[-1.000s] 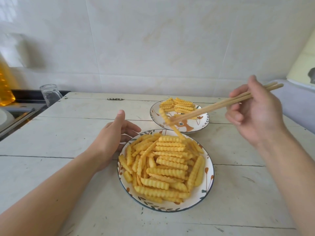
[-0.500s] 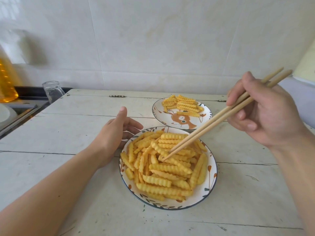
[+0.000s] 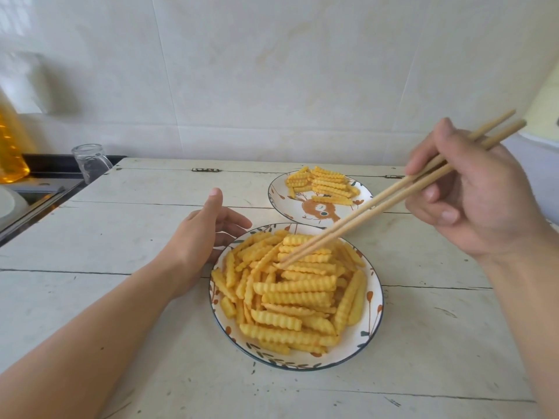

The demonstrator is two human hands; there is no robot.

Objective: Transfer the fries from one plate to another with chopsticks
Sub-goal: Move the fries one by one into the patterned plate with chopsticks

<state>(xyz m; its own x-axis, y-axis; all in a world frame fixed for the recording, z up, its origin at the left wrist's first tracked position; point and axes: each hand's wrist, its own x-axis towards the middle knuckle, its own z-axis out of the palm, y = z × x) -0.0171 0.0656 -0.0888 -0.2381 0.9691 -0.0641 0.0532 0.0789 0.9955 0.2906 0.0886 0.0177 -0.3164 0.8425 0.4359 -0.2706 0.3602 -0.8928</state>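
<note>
Wooden chopsticks (image 3: 381, 207) are gripped in the right hand (image 3: 472, 195) — their tips are set among the crinkle-cut fries (image 3: 290, 291) heaped on the near plate (image 3: 373, 309). Fewer fries lie on the far plate (image 3: 279, 199). The near plate's rim is steadied by the left hand (image 3: 201, 240), fingers relaxed.

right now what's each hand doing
Left hand: open, resting by the near plate, holding nothing.
Right hand: holding the chopsticks, tips in the fries.
</note>
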